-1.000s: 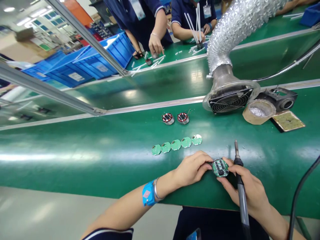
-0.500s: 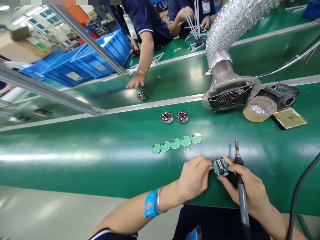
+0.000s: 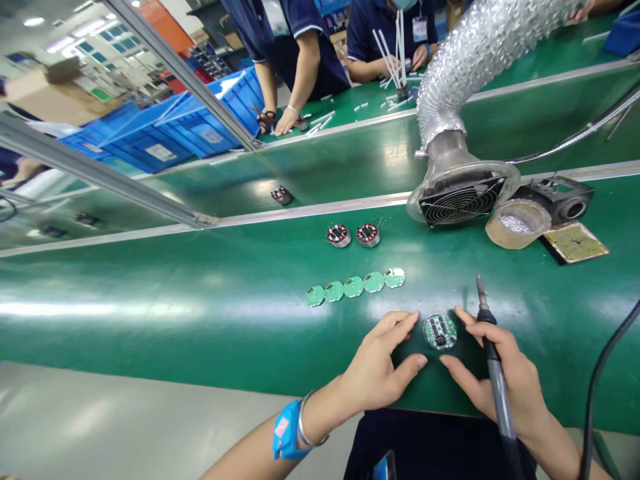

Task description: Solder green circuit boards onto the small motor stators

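Note:
A round green circuit board (image 3: 440, 332) with dark components lies on the green bench between my hands, apart from both. To its left is my left hand (image 3: 387, 363), open with thumb and fingers spread and nothing in it. On the other side, my right hand (image 3: 505, 370) holds a soldering iron (image 3: 494, 360) against the palm, its tip pointing away from me. The thumb and index finger of that hand are parted near the board. Beyond my left hand lies a slanting row of several joined green circuit boards (image 3: 354, 287).
Two round motor-like parts with red and black tops (image 3: 339, 235) stand past the row. A fume extractor (image 3: 463, 200), a tub (image 3: 517, 223) and a sponge tray (image 3: 577, 243) occupy the right back. Another motor-like part (image 3: 282, 195) sits in the channel. Co-workers work opposite beside blue crates (image 3: 165, 137).
Both hands have let go of the round board and moved apart, my left hand opening. The co-worker's reaching hand has drawn back from the part in the channel to the far bench.

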Available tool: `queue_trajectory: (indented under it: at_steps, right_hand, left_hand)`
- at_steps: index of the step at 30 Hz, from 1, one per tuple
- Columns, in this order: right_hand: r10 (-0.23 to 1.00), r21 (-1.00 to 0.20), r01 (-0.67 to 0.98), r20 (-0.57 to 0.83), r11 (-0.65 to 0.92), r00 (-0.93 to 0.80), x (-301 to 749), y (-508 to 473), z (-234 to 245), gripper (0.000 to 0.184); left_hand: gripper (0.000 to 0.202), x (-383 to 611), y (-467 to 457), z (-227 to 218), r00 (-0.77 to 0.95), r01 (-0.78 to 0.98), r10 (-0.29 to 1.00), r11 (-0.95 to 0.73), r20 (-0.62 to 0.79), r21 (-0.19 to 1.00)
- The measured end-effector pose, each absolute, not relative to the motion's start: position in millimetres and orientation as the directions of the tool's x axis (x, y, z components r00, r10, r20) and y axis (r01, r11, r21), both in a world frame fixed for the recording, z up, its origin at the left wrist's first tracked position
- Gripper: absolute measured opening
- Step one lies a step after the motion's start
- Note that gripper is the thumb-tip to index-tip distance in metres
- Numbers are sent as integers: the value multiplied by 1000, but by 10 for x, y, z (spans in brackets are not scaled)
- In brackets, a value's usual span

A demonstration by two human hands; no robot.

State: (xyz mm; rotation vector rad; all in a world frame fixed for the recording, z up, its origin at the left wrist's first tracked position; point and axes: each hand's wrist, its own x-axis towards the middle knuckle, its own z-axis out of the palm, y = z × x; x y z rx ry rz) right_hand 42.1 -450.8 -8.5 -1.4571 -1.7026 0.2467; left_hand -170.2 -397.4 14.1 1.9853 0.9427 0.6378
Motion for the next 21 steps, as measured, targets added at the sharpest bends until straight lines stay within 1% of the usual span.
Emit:
queue_trajectory:
  at_steps: [3, 6, 8, 10, 12, 15, 17, 20, 21]
  right_hand:
    - [883, -673, 702, 449, 233, 137, 450, -4536, -103, 36]
    - [892, -688, 690, 430, 226, 138, 450, -4535, -118, 31]
    - [872, -649, 707, 481, 281, 94, 441, -4523, -111, 24]
    - [833, -582, 731, 552, 357, 32, 432, -4507, -89, 19]
    - [798, -520, 748, 602, 412, -20, 422, -4495, -62, 18]
    - [771, -468, 766, 634, 441, -57, 404, -4506, -44, 20]
    - [778, -471, 770, 627, 430, -50, 408, -4536, -64, 21]
    - [839, -535, 761, 544, 366, -21, 514, -4564, -132, 23]
    - [855, -553, 763, 518, 336, -1, 590, -4549, -155, 24]
  left_hand:
    - [66, -1648, -3924, 46, 606, 366, 767, -505, 211, 781]
    - [58, -1557, -3908, -27, 588, 360, 744, -592, 317, 721]
    - [49, -1511, -3902, -44, 562, 362, 745, -612, 359, 703]
    - [44, -1485, -3894, -36, 551, 368, 743, -626, 381, 688]
    - [42, -1475, -3875, -12, 556, 363, 731, -641, 395, 676]
    - [39, -1472, -3816, 40, 583, 322, 706, -656, 403, 683]
    - [44, -1462, -3770, 65, 610, 299, 692, -652, 386, 697]
    - [69, -1425, -3736, 68, 672, 348, 675, -651, 304, 675]
    - [73, -1415, -3736, 68, 697, 369, 664, -656, 271, 658]
